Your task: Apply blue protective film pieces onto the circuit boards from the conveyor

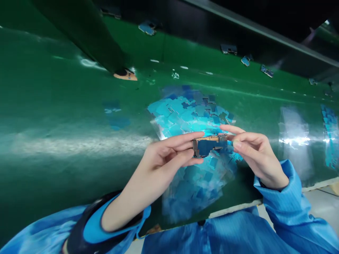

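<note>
In the head view, a small circuit board [212,145] with dark blue film over its face is held level above the table. My left hand [169,155] grips its left end, thumb in front and fingers behind and below. At the board's right end, my right hand [251,148] is closed in a pinch, with a small bit of blue film [231,145] showing at its thumb tip. Whether that bit is joined to the board is hard to see. Beneath both hands lies a spread of overlapping blue film pieces [174,113].
A green mat [66,158] covers the table. Several circuit boards, one [147,28] among them, sit along the back by a dark ledge [196,24]. A dark post-like shape [87,35] slants in from upper left. More blue film [329,137] lies at far right.
</note>
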`<action>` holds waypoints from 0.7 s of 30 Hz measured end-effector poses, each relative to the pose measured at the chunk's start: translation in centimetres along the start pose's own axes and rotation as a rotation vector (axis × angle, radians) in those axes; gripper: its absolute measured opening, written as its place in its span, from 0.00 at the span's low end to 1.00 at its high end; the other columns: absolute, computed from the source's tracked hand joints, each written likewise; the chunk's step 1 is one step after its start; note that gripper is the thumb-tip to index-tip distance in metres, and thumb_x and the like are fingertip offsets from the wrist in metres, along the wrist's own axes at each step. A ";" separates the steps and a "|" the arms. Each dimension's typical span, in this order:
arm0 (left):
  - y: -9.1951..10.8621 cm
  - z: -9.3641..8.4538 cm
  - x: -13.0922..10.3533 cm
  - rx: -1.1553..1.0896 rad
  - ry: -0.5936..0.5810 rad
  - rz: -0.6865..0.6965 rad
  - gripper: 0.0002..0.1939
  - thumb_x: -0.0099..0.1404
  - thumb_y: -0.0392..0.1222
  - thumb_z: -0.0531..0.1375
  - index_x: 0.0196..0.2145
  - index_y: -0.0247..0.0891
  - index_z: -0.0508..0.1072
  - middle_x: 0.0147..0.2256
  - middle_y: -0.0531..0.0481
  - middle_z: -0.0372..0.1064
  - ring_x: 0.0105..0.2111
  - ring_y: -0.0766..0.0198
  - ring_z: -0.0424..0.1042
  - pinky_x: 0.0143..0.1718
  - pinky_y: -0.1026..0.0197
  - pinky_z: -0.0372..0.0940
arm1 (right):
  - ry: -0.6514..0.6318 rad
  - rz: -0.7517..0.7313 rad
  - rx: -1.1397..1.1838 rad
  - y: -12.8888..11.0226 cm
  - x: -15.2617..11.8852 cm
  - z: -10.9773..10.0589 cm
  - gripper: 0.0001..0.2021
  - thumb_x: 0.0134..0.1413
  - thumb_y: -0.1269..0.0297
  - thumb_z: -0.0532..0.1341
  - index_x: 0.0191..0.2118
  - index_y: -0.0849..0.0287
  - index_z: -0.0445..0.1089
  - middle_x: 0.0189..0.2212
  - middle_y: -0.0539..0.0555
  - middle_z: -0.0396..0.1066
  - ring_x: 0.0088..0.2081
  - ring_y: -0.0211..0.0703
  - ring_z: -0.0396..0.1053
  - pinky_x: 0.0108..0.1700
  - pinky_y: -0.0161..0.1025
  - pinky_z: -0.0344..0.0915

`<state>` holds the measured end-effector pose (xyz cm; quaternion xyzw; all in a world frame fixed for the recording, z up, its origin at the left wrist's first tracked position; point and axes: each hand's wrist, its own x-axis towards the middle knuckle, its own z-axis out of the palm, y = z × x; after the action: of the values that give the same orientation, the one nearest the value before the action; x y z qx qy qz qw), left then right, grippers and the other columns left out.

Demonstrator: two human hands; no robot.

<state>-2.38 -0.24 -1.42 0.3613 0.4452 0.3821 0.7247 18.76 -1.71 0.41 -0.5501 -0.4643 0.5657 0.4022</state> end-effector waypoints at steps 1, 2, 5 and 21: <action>0.1 0.0 -0.1 -0.013 -0.006 -0.001 0.13 0.53 0.36 0.64 0.37 0.46 0.82 0.38 0.53 0.79 0.33 0.58 0.79 0.34 0.57 0.77 | -0.005 0.000 -0.007 0.0 0.0 0.0 0.08 0.50 0.58 0.67 0.26 0.56 0.75 0.49 0.54 0.74 0.50 0.51 0.73 0.50 0.49 0.72; 0.3 0.0 -0.2 -0.018 -0.012 -0.006 0.13 0.52 0.35 0.64 0.36 0.47 0.82 0.41 0.53 0.79 0.36 0.56 0.79 0.35 0.57 0.77 | -0.011 -0.003 -0.011 0.0 0.0 0.0 0.07 0.50 0.59 0.67 0.27 0.56 0.75 0.49 0.54 0.75 0.51 0.50 0.73 0.50 0.49 0.72; 0.6 0.1 -0.4 0.025 -0.022 -0.035 0.17 0.50 0.33 0.65 0.38 0.46 0.81 0.43 0.52 0.79 0.40 0.52 0.79 0.37 0.58 0.77 | -0.016 -0.009 -0.002 0.0 0.1 0.0 0.05 0.51 0.61 0.67 0.28 0.55 0.77 0.47 0.52 0.76 0.51 0.50 0.72 0.49 0.46 0.72; 1.2 1.2 -1.4 0.143 0.087 -0.035 0.21 0.51 0.30 0.64 0.42 0.46 0.79 0.42 0.57 0.79 0.32 0.64 0.80 0.35 0.71 0.74 | -0.014 -0.019 0.030 0.1 0.1 0.2 0.06 0.54 0.71 0.66 0.30 0.52 0.78 0.41 0.48 0.78 0.46 0.37 0.73 0.42 0.30 0.71</action>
<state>-2.03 -1.11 0.56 0.3873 0.5086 0.3518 0.6837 18.59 -1.61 0.25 -0.5356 -0.4637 0.5727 0.4125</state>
